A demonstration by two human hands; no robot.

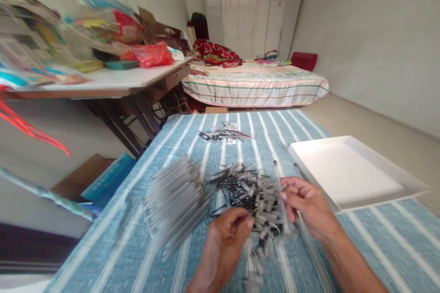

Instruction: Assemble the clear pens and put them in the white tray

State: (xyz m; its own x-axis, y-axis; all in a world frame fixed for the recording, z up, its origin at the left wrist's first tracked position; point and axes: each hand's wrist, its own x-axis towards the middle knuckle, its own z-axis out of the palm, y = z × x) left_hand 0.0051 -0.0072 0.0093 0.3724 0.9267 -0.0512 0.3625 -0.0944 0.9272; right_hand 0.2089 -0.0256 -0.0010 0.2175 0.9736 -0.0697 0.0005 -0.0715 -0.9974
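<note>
My right hand (307, 203) pinches a slim pen (280, 187) with a clear barrel and a dark upper end, holding it nearly upright. Below and left of it spreads a loose pile of small pen caps (264, 199), translucent grey and black. At the near edge of this pile is my left hand (228, 233), thumb and fingertips pressed together; whatever they may hold is hidden. To the left lies a stack of clear pen barrels (177, 203), side by side. Thin dark pen parts (223, 133) form a smaller heap farther back.
A shallow white box (350, 174) rests at the right of the striped tablecloth (130, 242). Another long thin rod (314, 249) lies beside my right forearm. On the left stands a side table (137, 78) loaded with bags. A bed (254, 84) is beyond.
</note>
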